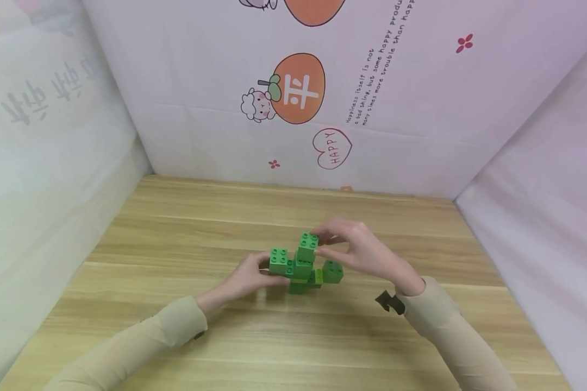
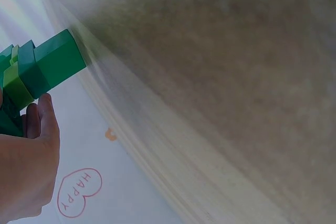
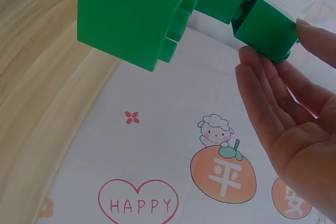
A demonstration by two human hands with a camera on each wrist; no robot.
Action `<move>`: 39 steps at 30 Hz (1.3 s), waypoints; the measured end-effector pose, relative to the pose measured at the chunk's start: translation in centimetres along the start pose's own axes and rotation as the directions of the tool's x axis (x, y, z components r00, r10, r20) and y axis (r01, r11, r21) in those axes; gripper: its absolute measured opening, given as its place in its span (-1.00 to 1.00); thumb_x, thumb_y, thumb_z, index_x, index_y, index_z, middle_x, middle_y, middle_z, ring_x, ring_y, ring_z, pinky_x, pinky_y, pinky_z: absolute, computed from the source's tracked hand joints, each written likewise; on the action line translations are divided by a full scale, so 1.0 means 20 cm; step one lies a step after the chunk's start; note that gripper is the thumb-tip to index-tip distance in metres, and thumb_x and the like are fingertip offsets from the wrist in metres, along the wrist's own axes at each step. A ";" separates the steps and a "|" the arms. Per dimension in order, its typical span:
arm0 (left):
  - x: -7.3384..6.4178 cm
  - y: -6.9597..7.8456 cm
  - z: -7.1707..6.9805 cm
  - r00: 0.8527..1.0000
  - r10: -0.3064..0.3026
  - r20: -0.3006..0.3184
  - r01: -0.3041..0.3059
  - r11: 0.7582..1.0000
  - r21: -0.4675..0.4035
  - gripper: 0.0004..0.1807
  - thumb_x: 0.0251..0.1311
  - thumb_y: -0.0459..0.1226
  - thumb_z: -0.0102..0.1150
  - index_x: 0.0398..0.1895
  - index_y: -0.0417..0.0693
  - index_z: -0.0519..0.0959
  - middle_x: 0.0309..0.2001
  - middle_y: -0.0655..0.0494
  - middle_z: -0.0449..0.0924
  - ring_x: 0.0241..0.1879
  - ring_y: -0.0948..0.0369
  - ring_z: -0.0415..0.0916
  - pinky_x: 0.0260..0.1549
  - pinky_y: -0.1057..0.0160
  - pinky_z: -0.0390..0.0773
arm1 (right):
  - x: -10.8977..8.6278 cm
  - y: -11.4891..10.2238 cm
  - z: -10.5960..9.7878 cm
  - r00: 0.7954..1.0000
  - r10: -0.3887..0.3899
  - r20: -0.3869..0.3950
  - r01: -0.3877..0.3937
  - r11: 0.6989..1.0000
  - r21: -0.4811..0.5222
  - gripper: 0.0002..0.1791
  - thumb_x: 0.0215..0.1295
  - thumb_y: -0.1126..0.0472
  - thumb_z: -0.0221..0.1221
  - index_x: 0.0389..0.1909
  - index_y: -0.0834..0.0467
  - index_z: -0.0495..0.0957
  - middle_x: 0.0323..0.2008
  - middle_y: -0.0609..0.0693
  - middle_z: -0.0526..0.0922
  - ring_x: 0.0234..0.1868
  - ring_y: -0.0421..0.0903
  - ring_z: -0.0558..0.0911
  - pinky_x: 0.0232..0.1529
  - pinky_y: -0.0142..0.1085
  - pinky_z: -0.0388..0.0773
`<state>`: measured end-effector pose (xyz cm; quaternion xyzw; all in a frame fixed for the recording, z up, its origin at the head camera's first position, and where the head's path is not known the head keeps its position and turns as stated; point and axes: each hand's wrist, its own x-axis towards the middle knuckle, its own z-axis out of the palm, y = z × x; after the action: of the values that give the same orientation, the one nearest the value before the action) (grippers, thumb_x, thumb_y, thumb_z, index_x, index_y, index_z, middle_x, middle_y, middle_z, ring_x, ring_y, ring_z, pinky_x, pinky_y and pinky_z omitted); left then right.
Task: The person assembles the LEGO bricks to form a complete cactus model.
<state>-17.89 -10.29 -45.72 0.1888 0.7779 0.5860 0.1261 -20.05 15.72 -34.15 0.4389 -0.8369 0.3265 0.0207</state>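
Observation:
A cactus-like build of green toy building blocks point(image 1: 302, 270) stands on the wooden table. My left hand point(image 1: 248, 276) grips it from the left, thumb and fingers around the part under the left arm's block point(image 1: 278, 262). At the top, my right hand point(image 1: 359, 247) pinches a green block point(image 1: 307, 248) between thumb and fingers. In the right wrist view that pinched block point(image 3: 268, 27) sits slightly tilted against the block below, a dark gap showing at its edge. A lime green brick point(image 1: 318, 277) joins the right arm's end block point(image 1: 332, 272) to the trunk.
Around the wooden tabletop point(image 1: 283, 347), white printed cloth rises at the back point(image 1: 215, 130), left point(image 1: 44, 179) and right point(image 1: 548, 195). A dark strap end point(image 1: 390, 302) sticks out at the right sleeve.

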 end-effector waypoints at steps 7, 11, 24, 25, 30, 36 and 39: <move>0.00 0.00 0.00 1.000 0.006 -0.001 -0.006 1.000 -0.003 -0.48 0.04 -0.26 0.46 0.13 -0.11 0.58 0.06 -0.08 0.69 0.04 0.06 0.67 0.13 0.19 0.66 | 0.00 0.01 0.01 0.999 -0.024 0.023 0.023 1.000 0.012 -0.62 0.22 0.28 0.34 0.06 0.22 0.59 -0.08 0.05 0.74 -0.11 -0.08 0.75 -0.06 -0.24 0.76; 0.00 0.00 0.00 1.000 0.006 0.000 -0.006 1.000 -0.003 -0.48 0.05 -0.26 0.46 0.13 -0.11 0.58 0.07 -0.08 0.69 0.04 0.06 0.66 0.13 0.17 0.66 | 0.00 0.00 0.00 0.999 -0.010 0.043 0.009 1.000 0.011 -0.63 0.24 0.28 0.32 0.07 0.21 0.58 -0.09 0.00 0.74 -0.11 -0.14 0.74 -0.04 -0.33 0.74; 0.00 0.01 0.00 1.000 -0.003 0.001 0.003 1.000 -0.019 -0.50 0.05 -0.28 0.45 0.12 -0.12 0.58 0.05 -0.10 0.69 0.04 0.04 0.67 0.12 0.17 0.67 | 0.00 -0.01 0.01 0.998 -0.046 0.050 0.047 0.999 -0.007 -0.64 0.25 0.32 0.29 0.07 0.22 0.57 -0.13 0.00 0.72 -0.13 -0.15 0.73 -0.04 -0.34 0.74; 0.00 0.01 0.00 1.000 -0.004 0.001 0.004 1.000 -0.019 -0.50 0.05 -0.28 0.45 0.12 -0.12 0.58 0.05 -0.10 0.69 0.04 0.04 0.67 0.12 0.17 0.67 | 0.00 -0.01 0.01 0.998 -0.048 0.048 0.049 0.999 -0.009 -0.64 0.25 0.32 0.29 0.07 0.23 0.57 -0.13 0.00 0.72 -0.13 -0.13 0.73 -0.04 -0.33 0.74; 0.00 0.01 0.00 1.000 -0.013 -0.001 0.013 1.000 -0.018 -0.49 0.05 -0.26 0.46 0.12 -0.11 0.58 0.05 -0.09 0.69 0.04 0.04 0.67 0.13 0.16 0.66 | 0.00 -0.02 0.02 0.998 -0.051 0.041 0.051 0.999 -0.016 -0.63 0.23 0.32 0.30 0.07 0.24 0.56 -0.11 0.02 0.71 -0.10 -0.10 0.73 -0.02 -0.35 0.73; 0.01 0.00 0.01 1.000 -0.023 -0.007 0.022 1.000 -0.015 -0.46 0.03 -0.22 0.47 0.14 -0.09 0.58 0.07 -0.07 0.69 0.05 0.05 0.67 0.14 0.16 0.66 | 0.00 -0.02 0.03 0.999 -0.046 0.022 0.046 0.999 -0.004 -0.65 0.21 0.33 0.32 0.02 0.24 0.58 -0.12 0.03 0.71 -0.12 -0.07 0.73 -0.04 -0.32 0.74; 0.01 0.00 0.01 1.000 -0.022 -0.006 0.022 1.000 -0.022 -0.45 0.04 -0.23 0.47 0.15 -0.09 0.57 0.08 -0.08 0.68 0.06 0.04 0.66 0.14 0.17 0.66 | 0.00 -0.01 0.03 0.999 -0.047 0.012 0.047 0.999 -0.007 -0.67 0.20 0.33 0.33 0.00 0.24 0.58 -0.14 0.03 0.71 -0.13 -0.05 0.73 -0.04 -0.31 0.75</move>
<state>-17.99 -10.12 -45.79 0.1770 0.7738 0.5936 0.1323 -19.63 15.23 -34.55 0.4601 -0.8277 0.3204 0.0250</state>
